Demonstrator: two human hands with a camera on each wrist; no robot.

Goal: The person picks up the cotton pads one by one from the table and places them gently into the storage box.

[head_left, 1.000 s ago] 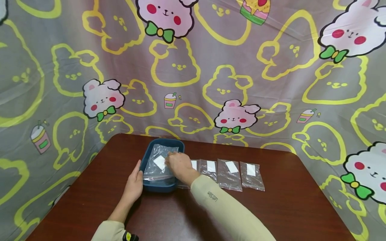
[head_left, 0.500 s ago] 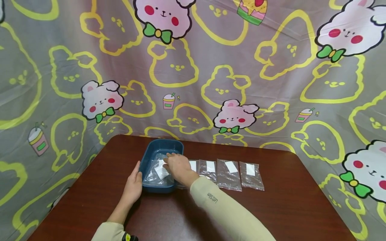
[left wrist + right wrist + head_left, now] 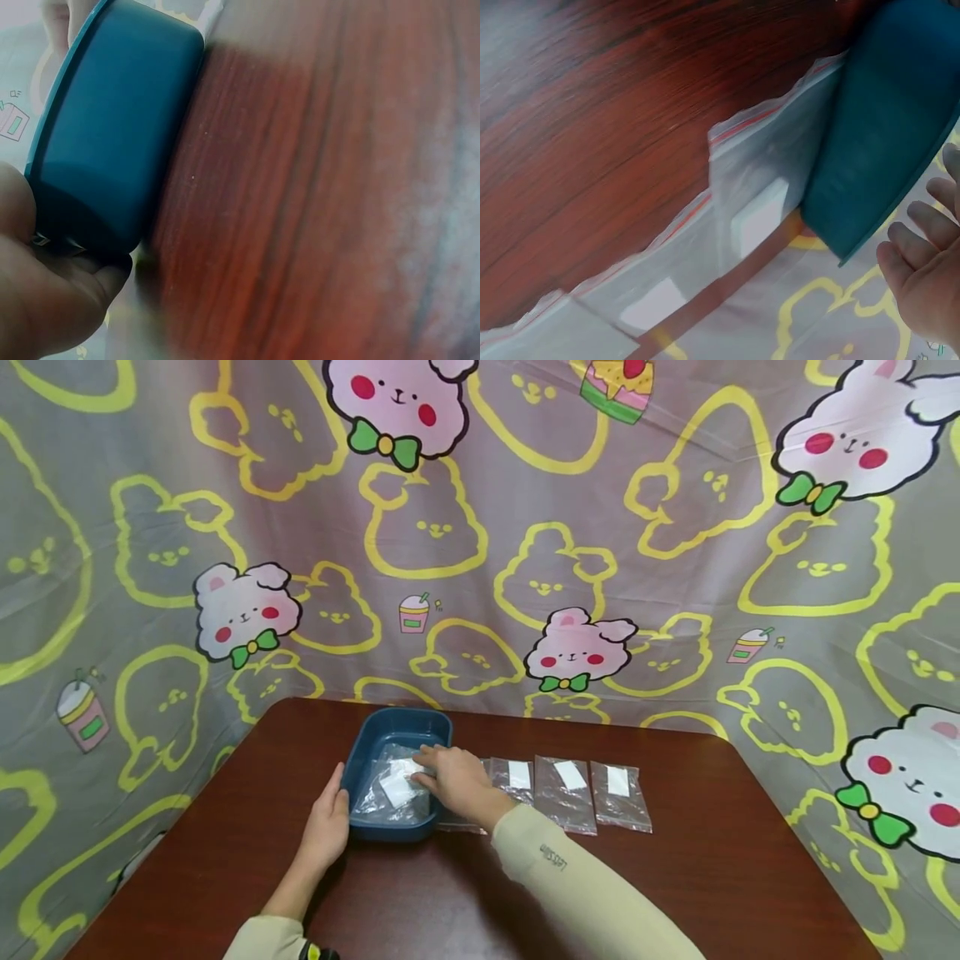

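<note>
A: Position of the blue tray (image 3: 390, 833)?
B: On the brown table (image 3: 675, 885), at its far left part, long sides running away from the person.
A: Contents?
B: Clear plastic bagging (image 3: 382, 807) with white labelling, lying in the near part of the tray (layers overlap; I cannot count them).
A: Left hand (image 3: 327, 822)?
B: Against the tray's left outer wall, touching it. Whether its fingers curl round the wall or lie flat, I cannot tell.
A: Right hand (image 3: 460, 781)?
B: Reaches over the tray's right rim, above the bagging. The right wrist view shows fingers loosely extended, slightly apart. Contact with the plastic: cannot tell.
A: Right of the tray?
B: A row of flat clear bags (image 3: 573, 807), each visible label white; the forearm and hand partly cover those nearest the tray. Red strips run along the bag edges in the right wrist view.
A: Background?
B: A curtain (image 3: 660, 602) printed with rabbits and yellow outlines; pale sleeves (image 3: 592, 887) on both arms.
</note>
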